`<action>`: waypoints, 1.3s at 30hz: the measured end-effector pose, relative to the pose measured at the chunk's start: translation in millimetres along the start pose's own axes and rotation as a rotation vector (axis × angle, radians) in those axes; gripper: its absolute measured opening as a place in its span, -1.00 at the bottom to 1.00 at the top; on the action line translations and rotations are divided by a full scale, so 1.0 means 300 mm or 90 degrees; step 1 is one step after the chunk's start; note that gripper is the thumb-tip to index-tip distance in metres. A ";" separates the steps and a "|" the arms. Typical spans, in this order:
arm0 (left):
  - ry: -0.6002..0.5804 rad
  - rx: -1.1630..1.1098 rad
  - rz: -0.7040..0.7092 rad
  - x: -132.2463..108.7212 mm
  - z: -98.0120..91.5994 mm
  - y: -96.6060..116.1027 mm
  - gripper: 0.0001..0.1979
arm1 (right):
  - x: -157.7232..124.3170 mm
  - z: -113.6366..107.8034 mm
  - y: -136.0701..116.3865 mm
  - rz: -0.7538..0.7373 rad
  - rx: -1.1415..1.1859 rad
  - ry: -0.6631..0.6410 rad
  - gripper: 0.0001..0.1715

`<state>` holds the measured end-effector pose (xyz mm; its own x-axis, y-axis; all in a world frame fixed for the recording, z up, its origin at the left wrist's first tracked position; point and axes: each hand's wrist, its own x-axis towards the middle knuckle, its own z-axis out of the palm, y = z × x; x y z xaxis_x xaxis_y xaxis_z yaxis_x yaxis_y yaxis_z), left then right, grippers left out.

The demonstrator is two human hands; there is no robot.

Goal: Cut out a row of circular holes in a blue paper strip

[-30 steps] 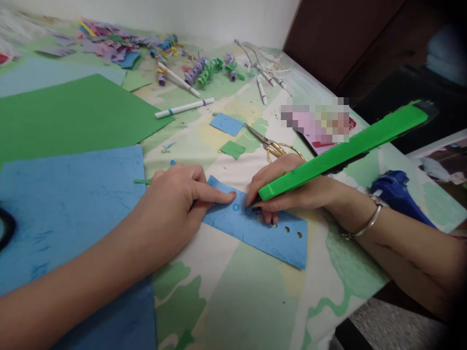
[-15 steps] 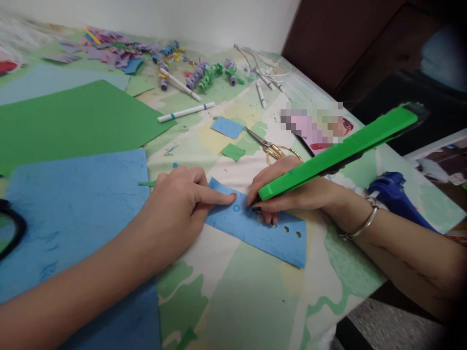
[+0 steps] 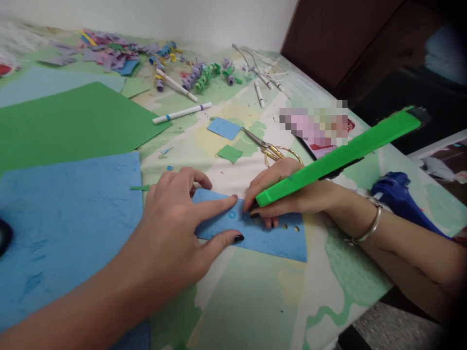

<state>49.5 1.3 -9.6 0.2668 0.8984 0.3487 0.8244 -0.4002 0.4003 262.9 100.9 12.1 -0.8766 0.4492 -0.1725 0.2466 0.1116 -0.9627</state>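
Observation:
A strip of blue craft foam (image 3: 215, 218) lies on the tablecloth, with a row of small holes toward its right end and a small drawn circle near its middle. My left hand (image 3: 182, 218) presses on its left part, index finger and thumb spread apart on the foam. My right hand (image 3: 280, 189) grips a long green utility knife (image 3: 339, 155) like a pen, its lower end down at the strip. The knife's tip is hidden behind my fingers. Gold-handled scissors (image 3: 270, 146) lie just beyond my right hand.
Blue (image 3: 73, 218) and green (image 3: 73, 116) foam sheets lie at left. White markers (image 3: 182, 113), curled foam pieces (image 3: 204, 75) and a scrap pile (image 3: 109, 51) are farther back. A blue-handled tool (image 3: 401, 199) lies beside my right forearm, near the table edge.
My left thumb has come out onto the strip's near edge and the fingers have spread. The strip has turned slightly. My right hand with the knife has barely moved.

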 end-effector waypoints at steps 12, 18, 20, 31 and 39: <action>-0.020 0.006 0.015 -0.009 0.008 -0.013 -0.71 | 0.006 -0.004 -0.008 -0.008 0.002 -0.025 -0.86; -0.042 0.027 0.029 -0.005 -0.003 -0.011 -0.71 | 0.002 -0.004 -0.002 -0.023 0.011 -0.016 -0.86; -0.039 0.034 0.037 -0.005 -0.003 -0.013 -0.71 | 0.000 -0.001 -0.004 -0.014 0.018 -0.005 -0.87; -0.035 0.047 0.044 -0.010 -0.002 -0.015 -0.72 | -0.004 0.009 -0.008 -0.002 -0.002 0.012 -0.90; -0.052 0.045 0.018 -0.008 -0.008 -0.002 -0.71 | -0.007 0.013 -0.005 0.004 0.001 0.024 -0.90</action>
<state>47.1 -1.0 -8.6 0.3280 0.8996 0.2884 0.8483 -0.4148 0.3292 262.8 96.2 13.1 -0.8591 0.4824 -0.1711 0.2520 0.1077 -0.9617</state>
